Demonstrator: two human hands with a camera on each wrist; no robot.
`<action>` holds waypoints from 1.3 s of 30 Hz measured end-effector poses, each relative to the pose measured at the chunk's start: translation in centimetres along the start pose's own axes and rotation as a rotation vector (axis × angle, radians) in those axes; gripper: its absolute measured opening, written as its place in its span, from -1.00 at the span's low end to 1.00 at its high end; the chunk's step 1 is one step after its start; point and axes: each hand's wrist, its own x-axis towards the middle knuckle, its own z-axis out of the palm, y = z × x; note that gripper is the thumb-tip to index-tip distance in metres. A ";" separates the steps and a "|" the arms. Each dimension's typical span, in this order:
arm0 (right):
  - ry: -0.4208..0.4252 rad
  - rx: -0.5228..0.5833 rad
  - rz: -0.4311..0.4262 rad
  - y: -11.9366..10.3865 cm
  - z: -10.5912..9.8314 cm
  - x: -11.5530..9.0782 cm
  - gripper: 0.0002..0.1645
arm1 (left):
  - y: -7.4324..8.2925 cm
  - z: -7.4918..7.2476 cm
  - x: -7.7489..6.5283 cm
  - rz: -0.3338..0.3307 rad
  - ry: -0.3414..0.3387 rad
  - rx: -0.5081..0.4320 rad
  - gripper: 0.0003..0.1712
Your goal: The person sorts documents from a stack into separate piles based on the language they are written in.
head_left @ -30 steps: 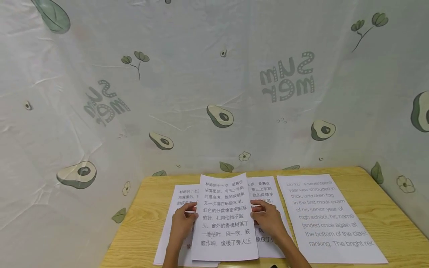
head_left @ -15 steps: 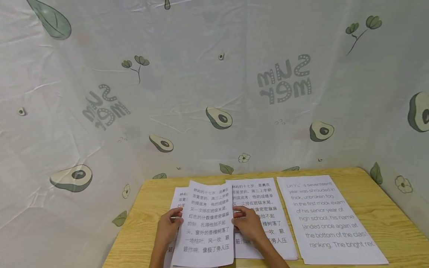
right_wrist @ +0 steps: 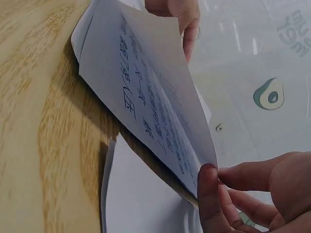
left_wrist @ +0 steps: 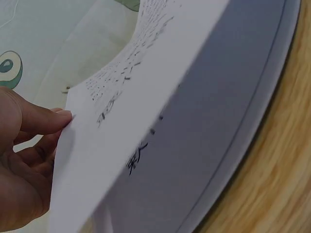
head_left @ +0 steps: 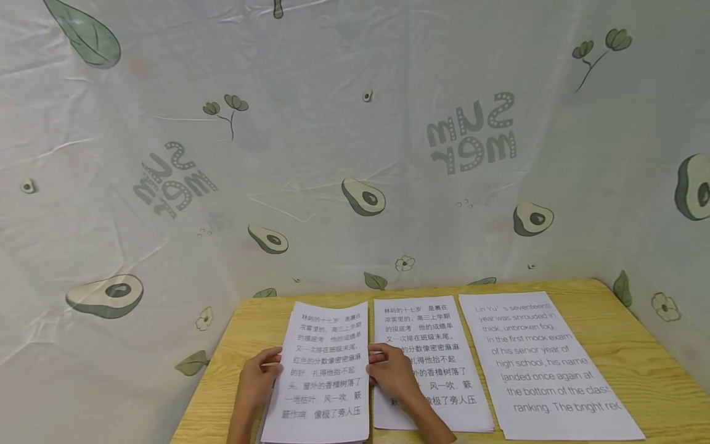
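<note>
A printed sheet of paper (head_left: 326, 374) with Chinese text hangs just over the left paper stack (left_wrist: 233, 107), almost covering it in the head view. My left hand (head_left: 256, 381) pinches its left edge; in the left wrist view the thumb lies on top of the bowed sheet. Its right edge is pinched by my right hand (head_left: 392, 373), between thumb and fingers in the right wrist view. Under and beside that right hand lies the middle paper stack (head_left: 438, 364), printed with the same Chinese text and partly hidden by the hand and forearm.
To the right lies another paper stack (head_left: 546, 364) printed in large English letters. All the papers are on a wood-grain table (head_left: 616, 333). A pale curtain (head_left: 310, 148) with avocado prints hangs behind and along the sides.
Both hands have carried the pinched sheet leftward and down, from between the left and middle stacks to above the left one. More of the middle stack now shows.
</note>
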 end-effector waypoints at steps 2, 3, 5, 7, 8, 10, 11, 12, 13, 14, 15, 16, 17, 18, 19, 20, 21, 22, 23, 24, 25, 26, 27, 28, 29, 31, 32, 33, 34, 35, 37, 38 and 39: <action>0.001 0.001 0.002 0.1 0.3 0.1 -0.42 | -0.3 -0.4 0.2 0.003 -0.003 -0.001 -0.53; 0.002 0.000 0.001 0.1 0.5 0.1 -0.41 | -0.4 -0.5 0.2 0.003 -0.004 0.001 -0.53; 0.005 -0.002 0.001 0.1 0.7 0.2 -0.41 | -0.7 -0.8 0.4 0.004 -0.006 0.006 -0.53; 0.006 -0.004 0.002 0.1 0.9 0.2 -0.40 | -1.0 -0.9 0.5 0.001 -0.005 0.005 -0.54; 0.006 -0.005 0.005 0.0 0.9 0.2 -0.39 | -1.1 -1.0 0.5 0.001 -0.006 0.005 -0.54; 0.009 -0.010 0.003 -0.1 1.1 0.1 -0.39 | -1.2 -1.1 0.5 -0.003 -0.010 -0.003 -0.54; 0.010 -0.014 0.002 -0.2 1.1 0.1 -0.39 | -1.3 -1.2 0.5 -0.007 -0.013 -0.008 -0.54; 0.012 -0.019 -0.001 -0.2 1.2 0.1 -0.39 | -1.3 -1.2 0.5 -0.013 -0.013 -0.013 -0.54; 0.015 -0.026 -0.004 -0.2 1.2 0.1 -0.40 | -1.3 -1.2 0.5 -0.012 -0.016 -0.015 -0.54; 0.017 -0.034 -0.007 -0.2 1.3 0.1 -0.40 | -1.4 -1.2 0.6 -0.015 -0.019 -0.017 -0.54; 0.019 -0.041 -0.012 -0.2 1.3 0.1 -0.41 | -1.4 -1.2 0.5 -0.020 -0.019 -0.017 -0.54; 0.020 -0.048 -0.014 -0.2 1.3 0.1 -0.41 | -1.5 -1.2 0.6 -0.025 -0.021 -0.017 -0.54; 0.021 -0.053 -0.014 -0.2 1.4 0.1 -0.41 | -1.5 -1.2 0.6 -0.031 -0.022 -0.017 -0.54; 0.022 -0.058 -0.016 -0.2 1.4 0.1 -0.41 | -1.6 -1.2 0.6 -0.035 -0.024 -0.018 -0.54; 0.023 -0.063 -0.019 -0.2 1.4 0.1 -0.42 | -1.6 -1.2 0.7 -0.037 -0.027 -0.017 -0.54; 0.024 -0.067 -0.024 -0.2 1.4 0.0 -0.42 | -1.6 -1.2 0.7 -0.043 -0.029 -0.021 -0.54; 0.025 -0.069 -0.030 -0.2 1.5 0.0 -0.42 | -1.7 -1.2 0.7 -0.045 -0.031 -0.020 -0.54; 0.027 -0.074 -0.035 -0.2 1.5 0.0 -0.43 | -1.7 -1.2 0.7 -0.046 -0.033 -0.020 -0.54; 0.028 -0.080 -0.041 -0.2 1.5 0.0 -0.43 | -1.7 -1.2 0.7 -0.048 -0.035 -0.020 -0.54; 0.028 -0.089 -0.050 -0.2 1.5 0.0 -0.43 | -1.7 -1.2 0.8 -0.045 -0.038 -0.026 -0.54; 0.028 -0.103 -0.062 -0.2 1.5 0.0 -0.44 | -1.7 -1.2 0.8 -0.042 -0.039 -0.033 -0.54; 0.031 -0.126 -0.076 -0.2 1.4 0.0 -0.46 | -1.7 -1.2 0.8 -0.037 -0.040 -0.038 -0.54; 0.031 -0.148 -0.091 -0.2 1.4 0.0 -0.48 | -1.7 -1.2 0.7 -0.035 -0.040 -0.038 -0.54; 0.032 -0.173 -0.105 -0.2 1.3 0.0 -0.50 | -1.7 -1.3 0.7 -0.031 -0.038 -0.038 -0.55; 0.036 -0.201 -0.125 -0.2 1.2 0.0 -0.52 | -1.6 -1.3 0.7 -0.031 -0.034 -0.037 -0.55; 0.043 -0.250 -0.162 -0.3 1.0 -0.1 -0.58 | -1.4 -1.5 0.6 -0.026 -0.019 -0.023 -0.56; 0.048 -0.267 -0.177 -0.4 0.8 -0.1 -0.61 | -1.2 -1.5 0.5 -0.026 -0.013 -0.011 -0.56; 0.052 -0.273 -0.191 -0.4 0.7 -0.1 -0.62 | -1.0 -1.6 0.4 -0.025 -0.005 0.000 -0.56; 0.057 -0.279 -0.199 -0.4 0.5 -0.2 -0.63 | -0.8 -1.6 0.3 -0.019 0.000 0.007 -0.56; 0.061 -0.284 -0.205 -0.4 0.3 -0.2 -0.64 | -0.5 -1.6 0.2 -0.011 0.002 0.013 -0.56; 0.069 -0.286 -0.205 -0.5 -0.1 -0.3 -0.66 | 0.2 -1.4 0.0 0.006 0.000 0.022 -0.56; 0.072 -0.288 -0.199 -0.5 -0.3 -0.4 -0.66 | 0.6 -1.2 -0.1 0.019 -0.001 0.026 -0.55; 0.074 -0.288 -0.195 -0.6 -0.5 -0.4 -0.67 | 0.9 -1.0 -0.2 0.030 -0.002 0.025 -0.55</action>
